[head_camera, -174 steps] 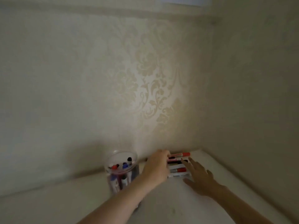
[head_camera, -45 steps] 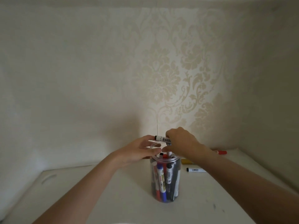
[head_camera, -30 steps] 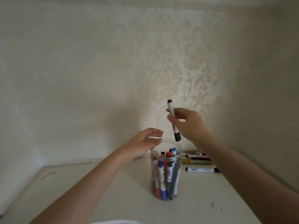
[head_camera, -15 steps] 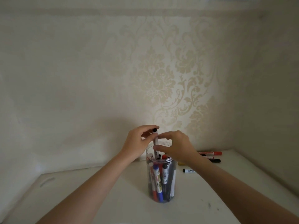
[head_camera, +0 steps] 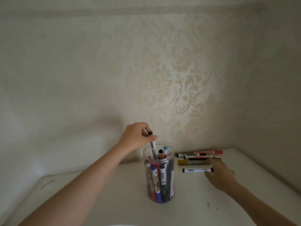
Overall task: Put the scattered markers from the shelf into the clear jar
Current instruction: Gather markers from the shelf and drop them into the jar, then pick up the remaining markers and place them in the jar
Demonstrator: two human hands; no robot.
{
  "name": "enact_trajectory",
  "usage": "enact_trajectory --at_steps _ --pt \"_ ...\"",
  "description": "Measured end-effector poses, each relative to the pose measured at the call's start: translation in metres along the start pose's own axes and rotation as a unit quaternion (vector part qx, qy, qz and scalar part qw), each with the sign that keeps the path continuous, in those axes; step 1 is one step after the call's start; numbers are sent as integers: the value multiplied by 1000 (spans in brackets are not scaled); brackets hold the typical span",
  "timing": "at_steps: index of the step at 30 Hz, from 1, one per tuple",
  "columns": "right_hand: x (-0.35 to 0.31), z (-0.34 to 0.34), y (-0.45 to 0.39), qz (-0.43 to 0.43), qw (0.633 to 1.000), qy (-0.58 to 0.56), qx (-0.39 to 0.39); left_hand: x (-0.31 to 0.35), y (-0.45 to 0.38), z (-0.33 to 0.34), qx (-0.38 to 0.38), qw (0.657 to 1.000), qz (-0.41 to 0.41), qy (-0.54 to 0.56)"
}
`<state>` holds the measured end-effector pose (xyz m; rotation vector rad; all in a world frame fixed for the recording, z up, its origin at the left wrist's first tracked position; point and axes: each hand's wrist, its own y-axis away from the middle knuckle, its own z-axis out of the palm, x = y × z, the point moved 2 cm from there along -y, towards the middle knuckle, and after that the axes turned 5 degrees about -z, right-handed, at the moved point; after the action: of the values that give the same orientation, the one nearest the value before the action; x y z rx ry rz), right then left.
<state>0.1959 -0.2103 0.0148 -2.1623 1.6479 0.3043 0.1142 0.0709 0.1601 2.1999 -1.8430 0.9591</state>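
the clear jar (head_camera: 158, 173) is stood near the middle of the shelf (head_camera: 97, 196) and is packed with markers. a black-capped marker (head_camera: 152, 148) is pinched by the left hand (head_camera: 136, 138), half in the jar. the right hand (head_camera: 219, 175) has been moved away to the loose markers (head_camera: 197, 170) by the back right corner, fingers spread, nothing held.

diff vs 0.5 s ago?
Right hand let go of the black-capped marker and moved right, down to the loose markers on the shelf. Left hand now holds that marker alone, lower end in the clear jar. Jar unmoved.
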Motion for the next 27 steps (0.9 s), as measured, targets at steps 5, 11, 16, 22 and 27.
enact_trajectory --at_steps 5,11,16,22,27 --pt "-18 -14 -5 -59 995 -57 64 -3 19 15 -19 999 37 -31" --pt "-7 -18 -7 -43 995 -80 47 -6 15 17 -51 999 -4 -18" --pt "21 -4 1 -22 998 -58 30 9 24 17 43 997 20 58" --pt "38 9 -8 -67 994 67 -53 97 38 71 -106 978 176 39" --pt "43 15 -31 -83 988 79 -105 78 30 168 -199 977 55 -61"
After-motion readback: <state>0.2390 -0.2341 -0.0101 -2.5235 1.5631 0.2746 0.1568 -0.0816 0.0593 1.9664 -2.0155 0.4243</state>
